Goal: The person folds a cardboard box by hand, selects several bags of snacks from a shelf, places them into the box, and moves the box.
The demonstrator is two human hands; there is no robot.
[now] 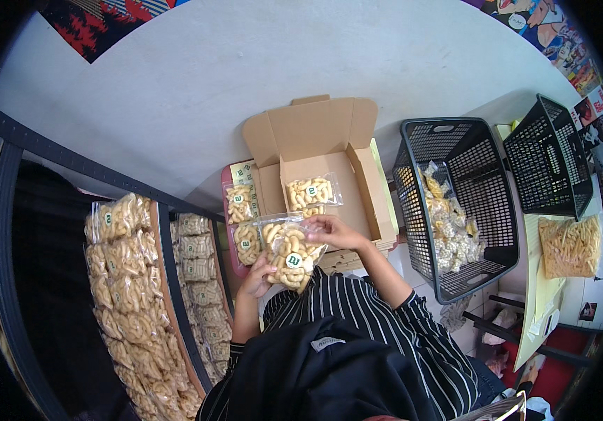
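Observation:
A clear plastic bag of curved, tube-shaped snacks (287,267) with a round label is held up in front of my torso. The fingers of my left hand (258,278) grip its lower left side. My right hand (336,233) holds its upper right part. Just beyond stands an open cardboard box (337,162), its lid raised against the wall. Inside the box lies a similar snack bag (310,191), with more snacks partly showing below it. Two more bags, an upper one (239,204) and a lower one (247,245), rest at the box's left.
A pink tray (226,184) shows its edge left of the box. Right of it stands a black plastic basket (496,210) with packed snacks inside, and a second basket (548,158) farther right. Metal shelving (7,210) at left holds rows of snack bags (128,284).

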